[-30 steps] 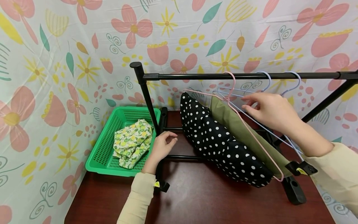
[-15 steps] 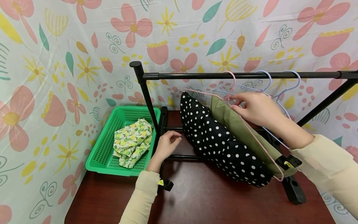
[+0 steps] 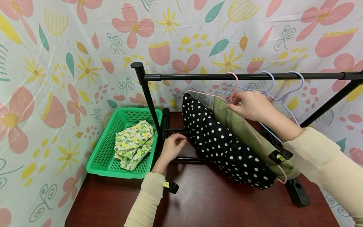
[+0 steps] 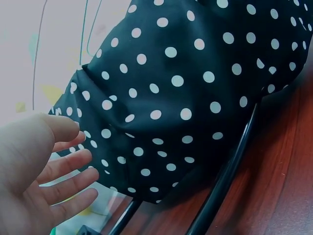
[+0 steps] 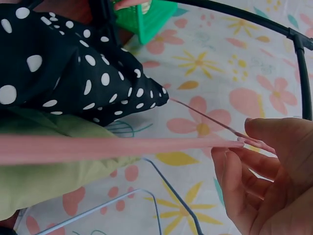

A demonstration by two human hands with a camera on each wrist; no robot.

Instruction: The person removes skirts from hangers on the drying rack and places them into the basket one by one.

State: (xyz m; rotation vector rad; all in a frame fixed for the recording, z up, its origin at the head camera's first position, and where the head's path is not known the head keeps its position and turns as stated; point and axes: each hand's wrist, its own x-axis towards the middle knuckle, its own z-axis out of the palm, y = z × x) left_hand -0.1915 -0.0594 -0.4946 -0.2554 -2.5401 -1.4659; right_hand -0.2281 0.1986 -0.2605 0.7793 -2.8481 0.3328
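Observation:
My right hand [image 3: 253, 106] pinches the pink hanger [image 5: 112, 149] at its neck, just below the hook, which sits over the black rail. A black cloth with white dots [image 3: 224, 142] hangs from this hanger, and an olive green cloth [image 3: 231, 115] hangs right behind it. My left hand [image 3: 172, 147] is held low with relaxed, slightly bent fingers and nothing in it. In the left wrist view, its fingers overlap the edge of the dotted cloth [image 4: 171, 78].
Two blue hangers [image 3: 297, 75] hang further right on the black rail [image 3: 190, 77]. A green basket [image 3: 97, 157] holding a lemon-print cloth [image 3: 134, 142] stands left of the rack. Beneath is a dark red-brown table [image 3: 198, 201]; floral fabric [image 3: 181, 37] covers the walls.
My right hand has moved left from near the blue hangers and taken hold of the pink hanger's neck. My left hand has shifted slightly right toward the dotted cloth.

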